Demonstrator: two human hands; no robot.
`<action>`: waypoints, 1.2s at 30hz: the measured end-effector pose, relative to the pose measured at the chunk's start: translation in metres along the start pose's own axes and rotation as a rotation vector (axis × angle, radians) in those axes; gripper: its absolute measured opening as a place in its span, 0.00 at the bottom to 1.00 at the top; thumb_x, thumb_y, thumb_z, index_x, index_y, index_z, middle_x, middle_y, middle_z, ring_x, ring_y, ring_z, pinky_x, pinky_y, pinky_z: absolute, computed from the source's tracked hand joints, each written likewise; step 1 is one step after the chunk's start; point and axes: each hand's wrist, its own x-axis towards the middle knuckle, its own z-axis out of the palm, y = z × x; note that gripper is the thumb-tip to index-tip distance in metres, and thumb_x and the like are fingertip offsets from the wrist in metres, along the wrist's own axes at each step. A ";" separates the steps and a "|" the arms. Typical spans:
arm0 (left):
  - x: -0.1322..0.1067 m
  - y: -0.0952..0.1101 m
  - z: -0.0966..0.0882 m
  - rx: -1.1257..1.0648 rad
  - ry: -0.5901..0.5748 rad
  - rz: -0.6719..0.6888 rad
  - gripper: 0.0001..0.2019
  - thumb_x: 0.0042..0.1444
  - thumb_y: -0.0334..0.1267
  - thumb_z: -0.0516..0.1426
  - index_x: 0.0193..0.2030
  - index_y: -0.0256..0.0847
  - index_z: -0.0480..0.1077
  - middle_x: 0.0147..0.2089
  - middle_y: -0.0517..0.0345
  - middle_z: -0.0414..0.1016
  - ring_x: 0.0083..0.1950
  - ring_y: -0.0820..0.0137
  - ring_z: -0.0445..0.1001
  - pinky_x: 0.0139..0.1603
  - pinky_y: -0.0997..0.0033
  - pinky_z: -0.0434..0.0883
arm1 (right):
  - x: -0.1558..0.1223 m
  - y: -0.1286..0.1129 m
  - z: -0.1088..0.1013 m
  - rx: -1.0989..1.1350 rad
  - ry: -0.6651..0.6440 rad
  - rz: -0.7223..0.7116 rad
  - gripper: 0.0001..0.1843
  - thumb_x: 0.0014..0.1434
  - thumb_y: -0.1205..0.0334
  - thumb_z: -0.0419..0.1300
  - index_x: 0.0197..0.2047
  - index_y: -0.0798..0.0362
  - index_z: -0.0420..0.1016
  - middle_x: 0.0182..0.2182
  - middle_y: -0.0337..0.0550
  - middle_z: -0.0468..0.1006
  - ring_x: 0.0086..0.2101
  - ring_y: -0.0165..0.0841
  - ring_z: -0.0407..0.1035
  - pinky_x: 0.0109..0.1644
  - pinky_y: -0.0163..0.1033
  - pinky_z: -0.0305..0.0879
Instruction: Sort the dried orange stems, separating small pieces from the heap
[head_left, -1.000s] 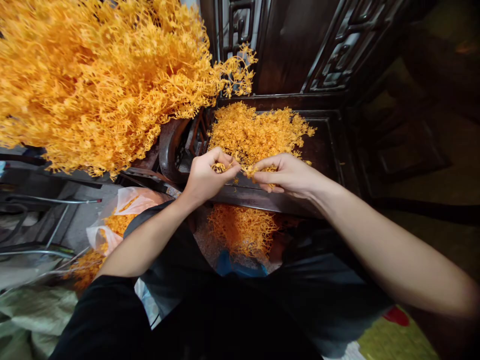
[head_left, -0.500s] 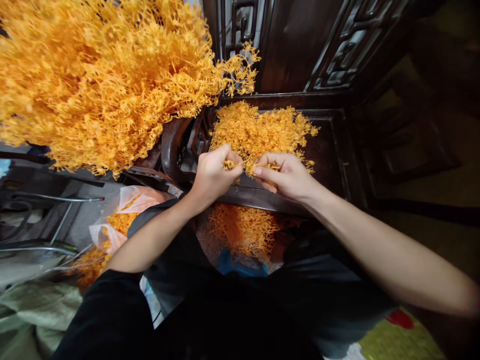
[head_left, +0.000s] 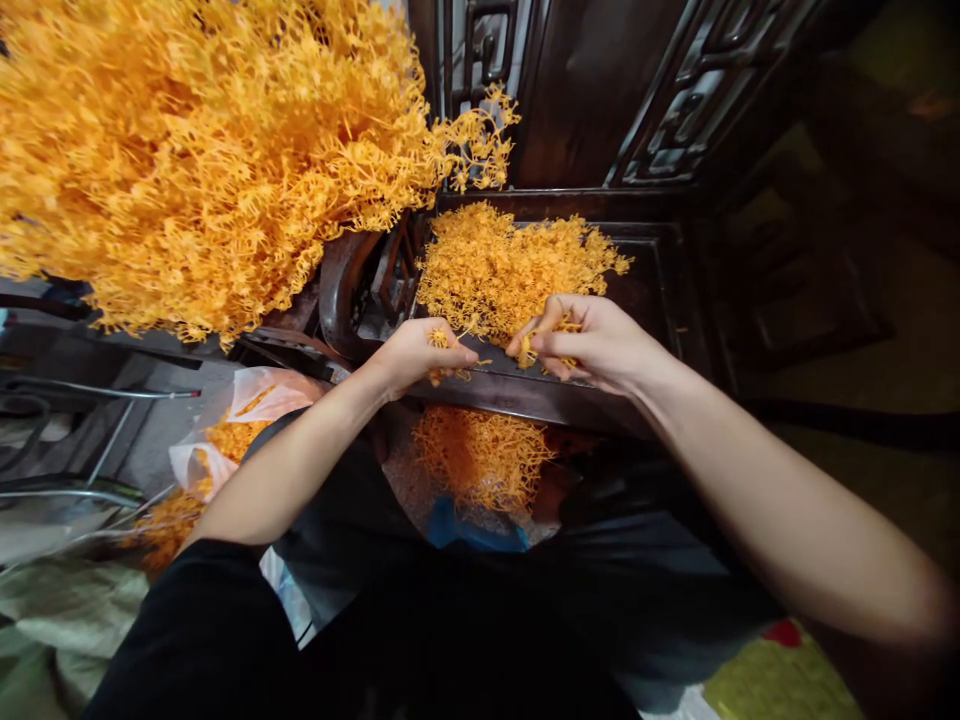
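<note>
My left hand (head_left: 421,352) is closed around some small yellow-orange plastic sprigs (head_left: 442,342), with a thin strand poking out past the thumb. To its right, my right hand (head_left: 589,345) also grips yellow-orange sprigs (head_left: 529,352) between thumb and fingers. A gap separates the two hands. Just beyond them, a low pile of the same star-tipped sprigs (head_left: 510,265) lies on the dark wooden seat (head_left: 649,290). What each palm holds in full is hidden by the fingers.
A big heap of yellow-orange sprigs (head_left: 202,170) rises at the upper left, beside the curved wooden armrest (head_left: 341,290). More orange pieces (head_left: 484,455) lie below the seat edge, near something blue (head_left: 472,530). A pinkish plastic bag (head_left: 274,390) with orange pieces stands at left.
My hands were nearly touching over a shared bit of sprig; now they are apart. The left has moved left and slightly down, the right a little to the right.
</note>
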 end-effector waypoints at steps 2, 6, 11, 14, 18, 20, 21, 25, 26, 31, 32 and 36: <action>0.000 0.000 0.000 -0.022 0.007 0.002 0.22 0.41 0.45 0.76 0.27 0.38 0.69 0.25 0.56 0.76 0.20 0.79 0.67 0.19 0.76 0.61 | 0.001 0.003 0.006 -0.052 0.033 -0.010 0.11 0.50 0.66 0.69 0.35 0.52 0.71 0.29 0.41 0.80 0.16 0.22 0.61 0.17 0.33 0.45; -0.002 0.003 0.003 -0.054 0.019 0.010 0.24 0.40 0.46 0.77 0.27 0.39 0.67 0.24 0.58 0.75 0.20 0.78 0.67 0.19 0.76 0.59 | 0.002 0.009 0.019 -0.231 0.063 0.009 0.13 0.58 0.65 0.57 0.41 0.56 0.82 0.18 0.35 0.70 0.17 0.26 0.60 0.21 0.35 0.52; -0.003 0.005 0.006 -0.132 0.009 -0.036 0.25 0.38 0.47 0.78 0.27 0.39 0.67 0.22 0.61 0.73 0.22 0.78 0.68 0.20 0.77 0.61 | 0.002 0.005 0.022 -0.507 -0.012 -0.126 0.21 0.65 0.48 0.61 0.46 0.56 0.85 0.29 0.42 0.80 0.25 0.29 0.65 0.30 0.36 0.60; -0.003 0.005 0.006 -0.191 0.005 -0.053 0.25 0.38 0.45 0.78 0.27 0.39 0.66 0.26 0.59 0.76 0.23 0.77 0.70 0.20 0.77 0.62 | 0.002 0.004 0.020 -0.590 -0.013 -0.160 0.23 0.62 0.41 0.64 0.41 0.54 0.86 0.35 0.46 0.83 0.31 0.32 0.71 0.37 0.38 0.63; -0.008 0.005 0.016 -0.289 0.051 -0.014 0.25 0.40 0.45 0.77 0.28 0.39 0.64 0.27 0.61 0.75 0.23 0.79 0.69 0.20 0.77 0.60 | 0.004 0.015 0.029 -0.614 -0.101 -0.134 0.23 0.63 0.41 0.65 0.45 0.53 0.86 0.36 0.44 0.84 0.35 0.35 0.74 0.41 0.39 0.64; -0.011 0.005 0.024 -0.315 0.081 0.015 0.26 0.40 0.46 0.77 0.29 0.40 0.64 0.25 0.65 0.73 0.22 0.80 0.68 0.21 0.77 0.61 | 0.005 0.021 0.038 -0.559 -0.156 -0.181 0.23 0.66 0.42 0.62 0.47 0.53 0.85 0.40 0.44 0.84 0.38 0.36 0.75 0.44 0.39 0.65; -0.012 0.004 0.028 -0.321 0.099 0.032 0.26 0.39 0.46 0.77 0.29 0.40 0.63 0.24 0.66 0.72 0.22 0.80 0.67 0.21 0.77 0.61 | 0.005 0.023 0.042 -0.525 -0.170 -0.212 0.23 0.68 0.43 0.60 0.47 0.53 0.84 0.42 0.44 0.84 0.40 0.36 0.75 0.46 0.39 0.66; -0.008 0.007 0.030 -0.310 0.188 0.113 0.27 0.39 0.45 0.76 0.28 0.41 0.60 0.24 0.65 0.74 0.22 0.80 0.66 0.21 0.77 0.59 | -0.001 0.018 0.052 -0.471 -0.101 -0.284 0.21 0.69 0.44 0.59 0.37 0.54 0.81 0.33 0.42 0.81 0.34 0.32 0.71 0.41 0.37 0.64; -0.004 0.009 0.027 -0.303 0.231 0.136 0.27 0.40 0.45 0.76 0.28 0.41 0.60 0.26 0.64 0.75 0.22 0.81 0.66 0.21 0.77 0.58 | -0.005 0.015 0.053 -0.486 -0.090 -0.284 0.22 0.68 0.44 0.60 0.33 0.54 0.79 0.28 0.40 0.78 0.30 0.30 0.68 0.36 0.36 0.61; 0.008 0.016 0.003 -0.295 0.375 0.161 0.24 0.45 0.45 0.74 0.29 0.41 0.61 0.31 0.61 0.78 0.22 0.83 0.64 0.19 0.78 0.53 | -0.021 -0.002 0.045 -0.559 -0.206 -0.200 0.24 0.67 0.46 0.62 0.26 0.54 0.73 0.20 0.37 0.68 0.22 0.26 0.59 0.27 0.36 0.52; 0.007 0.015 0.002 -0.301 0.325 0.145 0.23 0.45 0.45 0.74 0.29 0.41 0.62 0.31 0.60 0.78 0.23 0.82 0.65 0.20 0.78 0.54 | -0.022 -0.003 0.042 -0.542 -0.202 -0.154 0.23 0.67 0.46 0.61 0.28 0.54 0.75 0.20 0.37 0.70 0.20 0.25 0.60 0.25 0.35 0.52; -0.005 0.011 0.012 -0.307 0.121 0.060 0.21 0.43 0.44 0.75 0.32 0.39 0.68 0.32 0.59 0.79 0.27 0.78 0.71 0.24 0.76 0.65 | -0.018 -0.003 0.029 -0.461 -0.092 -0.055 0.16 0.67 0.49 0.61 0.43 0.54 0.81 0.28 0.40 0.80 0.16 0.24 0.63 0.23 0.35 0.57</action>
